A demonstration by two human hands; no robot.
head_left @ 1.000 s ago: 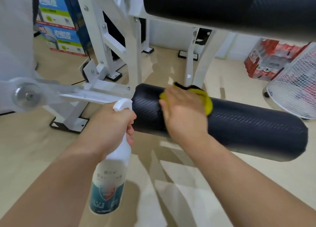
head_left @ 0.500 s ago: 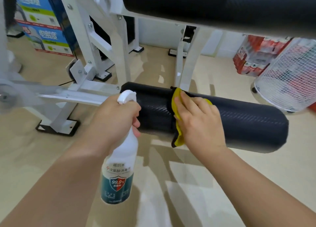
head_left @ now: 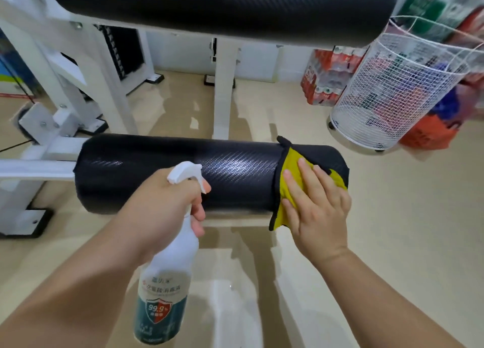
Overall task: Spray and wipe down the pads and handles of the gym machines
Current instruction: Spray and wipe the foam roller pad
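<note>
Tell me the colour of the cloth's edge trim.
Black trim on the yellow microfibre cloth, pressed under the right hand; head view.

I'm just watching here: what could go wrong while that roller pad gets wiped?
The yellow cloth sits near the free end of the lower roller pad under a flat right hand, so it might slide off onto the floor. The spray bottle hangs from the left hand with a finger near the trigger; an accidental squeeze could wet the shiny floor.
</note>
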